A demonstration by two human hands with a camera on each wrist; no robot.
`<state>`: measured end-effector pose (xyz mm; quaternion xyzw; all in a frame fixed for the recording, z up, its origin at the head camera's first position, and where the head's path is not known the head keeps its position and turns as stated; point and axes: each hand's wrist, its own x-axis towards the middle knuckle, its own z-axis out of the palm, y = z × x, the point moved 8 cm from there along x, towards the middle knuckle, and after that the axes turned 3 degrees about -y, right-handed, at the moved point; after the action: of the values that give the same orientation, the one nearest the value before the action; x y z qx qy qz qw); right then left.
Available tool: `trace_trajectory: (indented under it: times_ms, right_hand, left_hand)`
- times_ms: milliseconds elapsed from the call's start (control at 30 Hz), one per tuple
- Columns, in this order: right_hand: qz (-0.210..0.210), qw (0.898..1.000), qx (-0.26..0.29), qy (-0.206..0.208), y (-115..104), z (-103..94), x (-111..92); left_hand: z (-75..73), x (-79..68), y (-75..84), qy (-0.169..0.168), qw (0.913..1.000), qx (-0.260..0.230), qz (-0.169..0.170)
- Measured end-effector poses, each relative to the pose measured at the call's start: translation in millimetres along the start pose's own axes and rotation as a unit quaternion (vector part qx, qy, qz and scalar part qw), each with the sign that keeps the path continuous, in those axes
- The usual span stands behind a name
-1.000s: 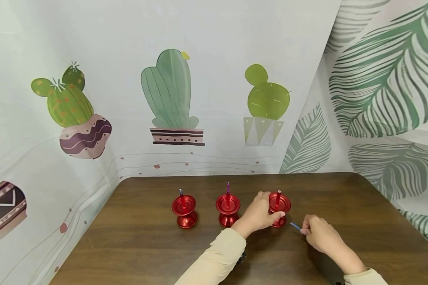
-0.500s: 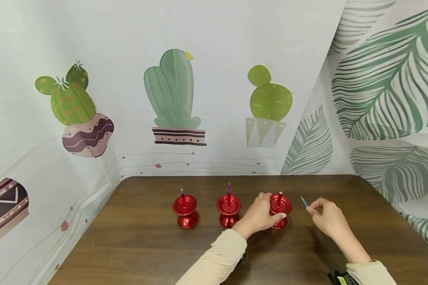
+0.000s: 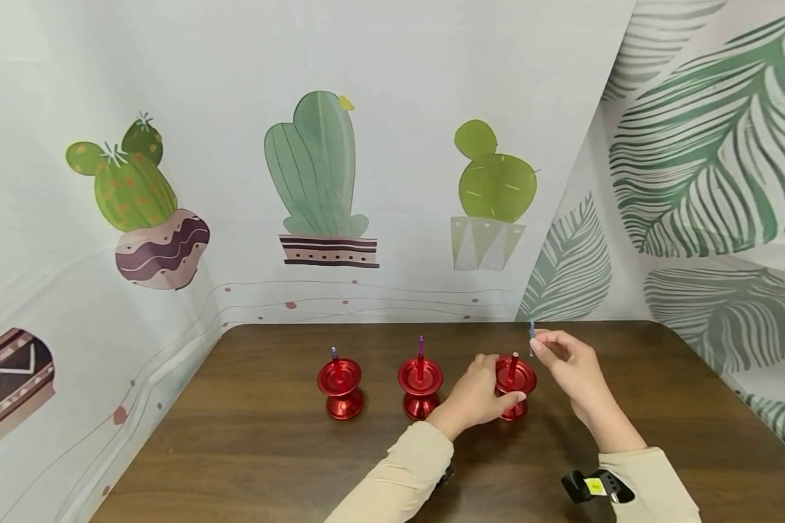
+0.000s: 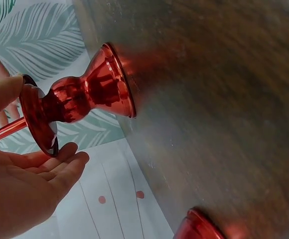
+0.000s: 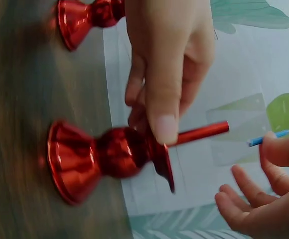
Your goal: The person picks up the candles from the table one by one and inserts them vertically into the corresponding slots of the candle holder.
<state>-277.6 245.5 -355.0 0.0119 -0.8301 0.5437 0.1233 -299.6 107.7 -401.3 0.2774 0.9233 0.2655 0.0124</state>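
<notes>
My left hand (image 3: pixel 476 392) grips the dish of the rightmost red candle holder (image 3: pixel 515 410) from its left side, thumb in front, fingers behind. The holder stands upright on the table, and its thin red tube (image 5: pixel 207 132) shows an open end with no candle in it. My right hand (image 3: pixel 572 367) pinches a small blue candle (image 3: pixel 532 329) between thumb and fingertips. That candle is held upright, slightly right of the tube and higher than its top. In the right wrist view the candle's lower end (image 5: pixel 254 143) points toward the tube, with a gap between them.
Two more red candle holders stand to the left: the middle holder (image 3: pixel 421 404) bears a purple candle (image 3: pixel 421 344), the left holder (image 3: pixel 344 404) a short bluish candle (image 3: pixel 334 352). The brown table (image 3: pixel 268 465) backs onto a printed cloth (image 3: pixel 405 181).
My right hand has risen and moved left toward the rightmost holder, turning the blue candle from slanted to upright. My left hand keeps its grip in place.
</notes>
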Motion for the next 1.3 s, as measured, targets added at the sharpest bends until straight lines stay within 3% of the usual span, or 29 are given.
trace_trajectory:
  times_ms: [133,267,433,733,933,1300]
  right_hand:
    - [-0.006,0.999,0.048,0.006,2,9.3,1]
    - [-0.042,0.997,0.066,0.027,2,15.5,1]
    - [-0.083,0.994,0.055,0.043,0,18.8,-1]
    - [-0.088,0.993,0.058,0.051,4,23.1,1]
    - [-0.103,0.992,0.063,0.035,5,30.3,0]
    - [-0.135,0.990,0.021,0.032,0,32.6,-4]
  left_hand:
    - [0.5,-0.9,0.7,0.002,1.0000,0.000,0.009]
    - [0.0,-0.9,2.5,0.007,0.9998,0.002,0.017]
    - [-0.1,-1.0,4.5,0.008,0.9997,-0.002,0.022]
    - [-0.8,-0.6,2.7,0.007,0.9997,-0.002,0.025]
    - [-0.8,-1.7,3.7,0.006,0.9996,0.003,0.027]
    - [-0.3,-3.5,3.7,0.009,0.9995,0.011,0.029]
